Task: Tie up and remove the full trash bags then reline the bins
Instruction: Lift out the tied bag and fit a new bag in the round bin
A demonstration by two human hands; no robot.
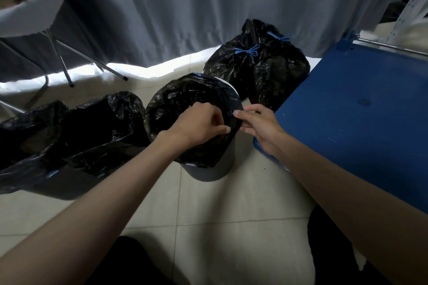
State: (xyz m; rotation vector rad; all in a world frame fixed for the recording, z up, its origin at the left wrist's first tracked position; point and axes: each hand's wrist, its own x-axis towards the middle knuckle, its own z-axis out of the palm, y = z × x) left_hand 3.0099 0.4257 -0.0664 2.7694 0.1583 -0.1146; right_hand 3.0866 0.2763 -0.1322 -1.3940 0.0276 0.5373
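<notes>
Black plastic liner (183, 109) sits in the round grey bin (215, 166) at centre frame, its edge folded over most of the rim; a bare strip of rim shows at the upper right of the bin. Left hand (199, 126) reaches over the bin mouth, fingers (223, 128) pressed together and pinching the liner's folded edge at the near right rim. Right hand (259, 126) is just beside it, thumb and forefinger pinching the same edge from outside.

Judged step: relining, cuff nearly seated.

Risks:
- Film is thin; pulling hard against the rim may tear it at the pinch.
- Uneven pull may slip the cuff off the far side.
- Bin is light and stands free on the tile floor (208, 210); a sideways tug could tip it.

Two tied full bags (257, 67) with blue drawstrings stand behind, upper right of centre. Another lined bin (76, 132) sits at left, touching the first. Blue panel (361, 109) crowds the right hand.
</notes>
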